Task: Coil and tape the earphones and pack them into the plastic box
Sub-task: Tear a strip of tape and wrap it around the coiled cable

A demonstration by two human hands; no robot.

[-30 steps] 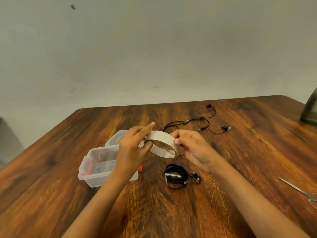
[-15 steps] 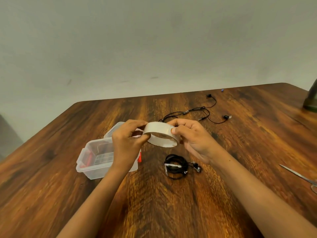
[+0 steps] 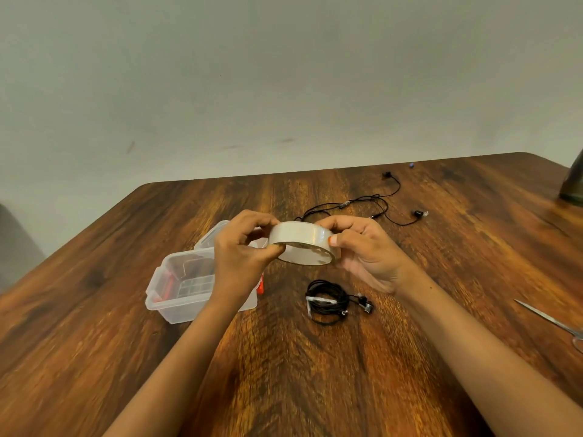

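A coiled earphone bundle, bound with what looks like tape, lies on the wooden table. Just beyond it, the left hand and right hand pinch a clear tape roll by opposite sides. The open plastic box sits at the left, and uncoiled earphones lie farther back.

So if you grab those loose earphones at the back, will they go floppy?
Probably floppy: the loose earphones lie in thin wandering loops on the table. Likely light too, the cord is so thin. The buds would probably dangle, unlike the taped bundle.
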